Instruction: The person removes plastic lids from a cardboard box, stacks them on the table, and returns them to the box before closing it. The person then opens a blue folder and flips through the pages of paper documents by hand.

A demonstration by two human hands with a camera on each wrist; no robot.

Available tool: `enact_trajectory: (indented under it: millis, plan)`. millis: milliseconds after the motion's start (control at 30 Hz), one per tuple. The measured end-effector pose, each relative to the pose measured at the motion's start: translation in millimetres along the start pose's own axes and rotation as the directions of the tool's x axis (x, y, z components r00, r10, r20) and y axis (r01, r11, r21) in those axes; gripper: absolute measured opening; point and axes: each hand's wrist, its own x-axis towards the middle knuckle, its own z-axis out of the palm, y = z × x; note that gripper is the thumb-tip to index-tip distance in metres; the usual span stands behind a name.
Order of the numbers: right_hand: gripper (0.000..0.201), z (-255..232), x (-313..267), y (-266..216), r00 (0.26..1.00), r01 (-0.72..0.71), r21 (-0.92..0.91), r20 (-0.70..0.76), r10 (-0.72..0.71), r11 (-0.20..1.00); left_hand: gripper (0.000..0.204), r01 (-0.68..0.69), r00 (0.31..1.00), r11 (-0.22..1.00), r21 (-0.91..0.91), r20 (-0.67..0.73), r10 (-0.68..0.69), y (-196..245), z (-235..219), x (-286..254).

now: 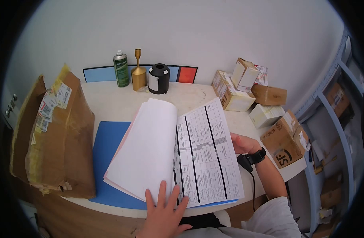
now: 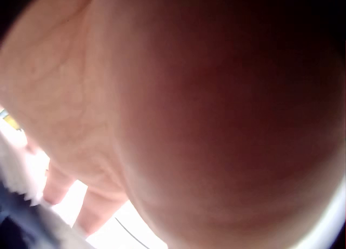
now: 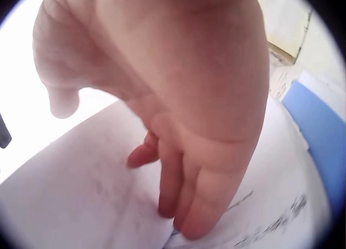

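Observation:
A stack of paper lies spread like an open book, with a blank white page [image 1: 144, 146] on the left and a printed table sheet [image 1: 207, 158] on the right. Spread fingers of my left hand [image 1: 164, 212] rest on the lower edge of both pages; its palm fills most of the left wrist view [image 2: 162, 97]. At the printed sheet's right edge is my right hand [image 1: 244, 143], its fingertips hidden behind the sheet. The right wrist view shows that hand [image 3: 178, 97] with its fingers extended down against white paper [image 3: 81, 178]. A blue folder [image 1: 110, 146] lies beneath.
A large cardboard box [image 1: 67, 146] stands at the left. Along the back are a green spray can [image 1: 121, 69], a gold candle holder [image 1: 138, 77] and a black cylinder [image 1: 159, 79]. Several small boxes [image 1: 239, 97] are piled at the right, near blue shelving [image 1: 336, 115].

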Motion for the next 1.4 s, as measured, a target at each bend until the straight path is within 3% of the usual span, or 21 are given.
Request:
enact_trajectory:
  millis: [33,100,133,167,200,233,267,300,333,367,400,467,600,667,767,933,1000,1133,1200,1333,1400]
  plan:
    - [0.077,0,-3,7,1.0,-0.004,0.0,-0.001,0.004,1.0,0.052,-0.089,0.994,0.996,-0.021,-0.072,0.088,12,-14,-12]
    - [0.067,1,-7,26,0.913,0.171,-0.452,0.407,0.032,0.876,0.058,-0.348,0.87,0.836,-0.423,0.187,0.457,14,-19,-21]
    - [0.059,21,1,41,0.858,0.327,-0.385,0.503,-0.101,0.863,0.058,-0.344,0.868,0.839,-0.422,0.198,0.455,13,-11,-21]
    - [0.072,83,16,11,0.904,0.058,-0.591,0.374,0.209,0.805,0.062,-0.36,0.857,0.824,-0.437,0.194,0.477,11,5,-18]
    - [0.088,116,41,14,0.872,0.183,-0.657,0.452,0.188,0.731,0.066,-0.377,0.844,0.808,-0.453,0.191,0.501,9,25,-13]
    - [0.097,137,48,20,0.878,0.397,-0.799,0.475,0.068,0.452,0.071,-0.396,0.83,0.789,-0.469,0.184,0.526,8,46,-8]
    - [0.083,146,50,28,0.865,0.461,-0.824,0.5,0.04,0.33,0.075,-0.415,0.817,0.77,-0.485,0.175,0.55,9,63,-3]
    - [0.083,149,52,37,0.867,0.46,-0.824,0.498,0.033,0.33,0.08,-0.432,0.804,0.75,-0.502,0.164,0.572,12,70,0]
    - [0.078,149,54,45,0.856,0.479,-0.828,0.514,0.053,0.292,0.068,-0.389,0.913,0.874,-0.291,0.001,0.407,23,46,8]
    - [0.074,149,57,48,0.845,0.499,-0.829,0.53,0.074,0.253,0.057,-0.274,0.946,0.958,-0.086,-0.204,0.252,31,19,18]
    - [0.07,144,57,40,0.889,0.385,-0.84,0.449,0.093,0.381,0.057,-0.273,0.946,0.959,-0.082,-0.207,0.251,23,15,24]
    - [0.071,122,56,26,0.957,0.27,-0.899,0.291,0.011,0.345,0.08,0.042,0.998,0.994,0.105,0.04,-0.046,1,16,30]
    - [0.083,10,56,19,0.974,-0.028,-0.986,0.01,-0.228,-0.165,0.086,0.088,0.995,0.996,0.017,-0.041,-0.088,-27,21,29]
    - [0.087,-43,57,12,0.93,-0.219,-0.976,-0.208,-0.304,-0.001,0.087,0.095,0.995,0.995,0.011,-0.041,-0.094,-26,25,29]
    - [0.084,-41,56,-15,0.901,-0.37,-0.922,-0.386,-0.198,0.113,0.089,0.116,0.992,0.993,-0.001,-0.044,-0.116,-26,29,28]
    - [0.08,-33,56,-10,0.909,-0.311,-0.939,-0.339,-0.242,0.15,0.09,0.111,0.993,0.993,-0.031,-0.03,-0.112,-29,30,28]
    - [0.081,-39,53,0,0.9,-0.217,-0.976,-0.204,-0.384,0.009,0.09,0.106,0.994,0.994,-0.038,-0.028,-0.107,-30,30,28]
    - [0.08,-32,46,3,0.894,-0.224,-0.963,-0.141,-0.425,-0.151,0.091,0.101,0.994,0.994,-0.039,-0.028,-0.102,-31,33,27]
    - [0.081,-27,46,-2,0.879,-0.256,-0.953,-0.299,-0.371,0.159,0.092,0.105,0.994,0.994,-0.041,-0.032,-0.106,-31,34,27]
    - [0.081,-44,55,-1,0.856,-0.237,-0.962,-0.274,-0.438,0.139,0.091,0.108,0.993,0.993,-0.04,-0.038,-0.11,-31,35,26]
    - [0.081,-39,59,-11,0.905,-0.314,-0.939,-0.34,-0.257,0.139,0.09,0.101,0.993,0.993,-0.059,-0.047,-0.104,-33,36,26]
